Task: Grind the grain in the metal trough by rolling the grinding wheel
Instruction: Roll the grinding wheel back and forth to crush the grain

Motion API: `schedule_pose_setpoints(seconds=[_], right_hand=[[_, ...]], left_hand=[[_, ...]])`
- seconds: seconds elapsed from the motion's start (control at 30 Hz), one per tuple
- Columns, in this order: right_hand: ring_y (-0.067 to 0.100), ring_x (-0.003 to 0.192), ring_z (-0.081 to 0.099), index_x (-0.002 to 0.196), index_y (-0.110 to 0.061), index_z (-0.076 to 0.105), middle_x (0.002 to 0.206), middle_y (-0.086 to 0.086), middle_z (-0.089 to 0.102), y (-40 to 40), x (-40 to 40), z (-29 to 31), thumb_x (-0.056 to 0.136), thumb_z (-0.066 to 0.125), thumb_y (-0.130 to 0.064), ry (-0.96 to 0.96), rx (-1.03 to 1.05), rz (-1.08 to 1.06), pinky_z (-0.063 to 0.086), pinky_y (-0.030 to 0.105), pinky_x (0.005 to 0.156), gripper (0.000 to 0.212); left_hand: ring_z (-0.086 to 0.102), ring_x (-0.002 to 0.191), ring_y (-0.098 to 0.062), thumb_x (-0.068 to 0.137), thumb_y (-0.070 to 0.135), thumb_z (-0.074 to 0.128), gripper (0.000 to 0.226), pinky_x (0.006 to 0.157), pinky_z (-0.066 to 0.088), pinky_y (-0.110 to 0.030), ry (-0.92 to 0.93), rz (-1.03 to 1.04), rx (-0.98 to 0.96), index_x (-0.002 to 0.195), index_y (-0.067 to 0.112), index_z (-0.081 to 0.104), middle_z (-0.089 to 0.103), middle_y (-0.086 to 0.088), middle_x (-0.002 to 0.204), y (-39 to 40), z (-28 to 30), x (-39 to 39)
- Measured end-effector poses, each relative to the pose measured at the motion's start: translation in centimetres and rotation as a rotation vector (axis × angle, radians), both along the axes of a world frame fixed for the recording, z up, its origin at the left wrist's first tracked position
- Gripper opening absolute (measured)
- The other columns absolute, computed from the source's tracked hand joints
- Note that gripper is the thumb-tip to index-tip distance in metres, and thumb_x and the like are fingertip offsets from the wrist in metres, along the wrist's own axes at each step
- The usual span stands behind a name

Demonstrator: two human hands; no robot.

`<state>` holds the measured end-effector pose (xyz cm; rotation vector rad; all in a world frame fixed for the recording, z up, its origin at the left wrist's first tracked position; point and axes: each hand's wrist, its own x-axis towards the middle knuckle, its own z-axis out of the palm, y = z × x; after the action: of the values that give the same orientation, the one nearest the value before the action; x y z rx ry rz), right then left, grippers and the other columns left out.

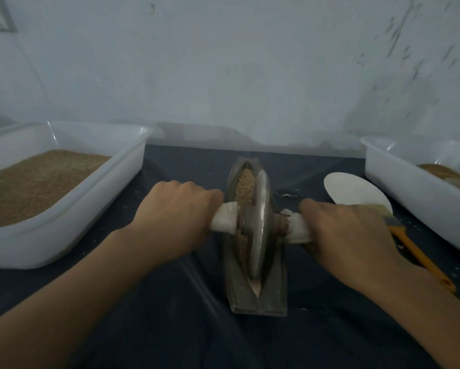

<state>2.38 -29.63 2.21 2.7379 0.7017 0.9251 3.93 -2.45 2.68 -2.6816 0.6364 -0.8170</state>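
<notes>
Gripping the white cloth-wrapped axle handles [223, 217], my left hand [174, 219] and right hand [348, 230] curl their fingers [314, 209] closed. Press evenly, keeping the grey metal grinding wheel [259, 225] upright through the tan grain [243, 187] in the boat-shaped metal trough [275, 283] mid-table.

Trough [258, 296] between two tubs [71, 209], wheel [261, 225] inside.

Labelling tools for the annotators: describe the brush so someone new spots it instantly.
Start at the white tub on the right edge of the dark cloth. Just in front of it, partly hidden behind the right hand, lies the brush, beside a white disc. Its orange handle is the only bright colour here.
</notes>
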Motion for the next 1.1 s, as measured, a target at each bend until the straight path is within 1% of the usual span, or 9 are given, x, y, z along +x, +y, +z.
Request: schedule_pose_setpoints(seconds=[0.1,0.2,0.37,0.47,0.6,0.73,0.9,1.0,1.1], right_hand=[[0.030,0.047,0.052,0.073,-0.017,0.045,0.060,0.003,0.057,0.1,2.5,-0.2,0.061,0.081,-0.023,-0.011,-0.066,-0.113,0.022,0.027,0.045,0.038],[0.029,0.061,0.058,0.078,-0.023,0.034,0.072,0.002,0.062,0.6,6.6,-0.4,0.075,0.068,-0.033,0.013,-0.073,-0.171,0.017,0.029,0.047,0.035],[0.032,0.066,0.060,0.082,-0.021,0.044,0.076,0.004,0.063,1.2,9.9,-0.4,0.077,0.063,-0.031,0.021,-0.041,-0.190,0.025,0.031,0.049,0.023],[0.029,0.064,0.059,0.082,-0.021,0.041,0.075,0.002,0.063,0.9,8.0,-0.3,0.078,0.064,-0.033,0.039,-0.062,-0.181,0.026,0.030,0.049,0.026],[0.023,0.040,0.048,0.070,-0.023,0.042,0.051,-0.003,0.051,-0.2,2.6,-0.2,0.056,0.083,-0.030,-0.012,-0.069,-0.075,0.016,0.024,0.043,0.044],[0.021,0.035,0.044,0.067,-0.026,0.033,0.045,-0.005,0.045,-1.2,-0.7,0.0,0.051,0.084,-0.027,0.045,-0.018,-0.050,0.029,0.028,0.040,0.054],[0.026,0.045,0.051,0.073,-0.022,0.044,0.056,-0.002,0.053,-0.4,2.4,-0.4,0.063,0.078,-0.028,0.032,-0.082,-0.111,0.026,0.027,0.044,0.037],[0.029,0.061,0.058,0.083,-0.023,0.043,0.071,0.001,0.061,0.6,6.6,-0.5,0.077,0.067,-0.035,0.024,-0.095,-0.156,0.018,0.029,0.047,0.028],[0.028,0.066,0.058,0.083,-0.025,0.038,0.077,0.002,0.062,1.0,9.2,-0.6,0.080,0.064,-0.037,0.047,-0.056,-0.195,0.016,0.030,0.047,0.029]], left_hand=[[0.038,0.055,-0.019,0.076,0.039,0.062,0.029,0.051,0.026,-0.030,0.076,0.116,-0.046,0.076,0.032,0.033,0.037,0.008,0.063,-0.3,-0.5,1.6],[0.036,0.056,-0.020,0.078,0.040,0.060,0.025,0.053,0.027,-0.031,0.092,0.165,-0.074,0.076,0.031,0.036,0.042,0.006,0.065,-0.4,-0.8,4.1],[0.054,0.066,-0.026,0.081,0.035,0.059,0.015,0.056,0.032,-0.033,0.099,0.190,-0.075,0.080,0.028,0.046,0.059,-0.001,0.079,-1.0,-0.3,7.1],[0.053,0.066,-0.025,0.081,0.034,0.058,0.016,0.056,0.030,-0.032,0.098,0.193,-0.070,0.081,0.027,0.044,0.059,0.000,0.079,-1.2,-0.1,5.6],[0.035,0.056,-0.017,0.076,0.037,0.062,0.034,0.053,0.027,-0.030,0.104,0.139,-0.052,0.075,0.032,0.029,0.036,0.009,0.062,-0.9,0.1,1.4],[0.022,0.048,-0.012,0.067,0.035,0.068,0.043,0.045,0.008,-0.026,0.009,0.050,0.031,0.072,0.033,0.025,0.021,0.010,0.055,-0.6,0.9,-1.2],[0.037,0.055,-0.018,0.075,0.039,0.063,0.034,0.052,0.026,-0.030,0.078,0.127,-0.044,0.075,0.031,0.030,0.041,0.008,0.062,-0.7,-0.3,1.2],[0.050,0.058,-0.025,0.077,0.036,0.061,0.028,0.052,0.027,-0.031,0.057,0.169,-0.076,0.075,0.029,0.034,0.055,0.003,0.070,-1.0,-0.7,3.7],[0.057,0.065,-0.027,0.080,0.031,0.060,0.025,0.053,0.029,-0.033,0.041,0.192,-0.087,0.075,0.028,0.035,0.058,0.000,0.075,-1.5,-0.7,5.7]])
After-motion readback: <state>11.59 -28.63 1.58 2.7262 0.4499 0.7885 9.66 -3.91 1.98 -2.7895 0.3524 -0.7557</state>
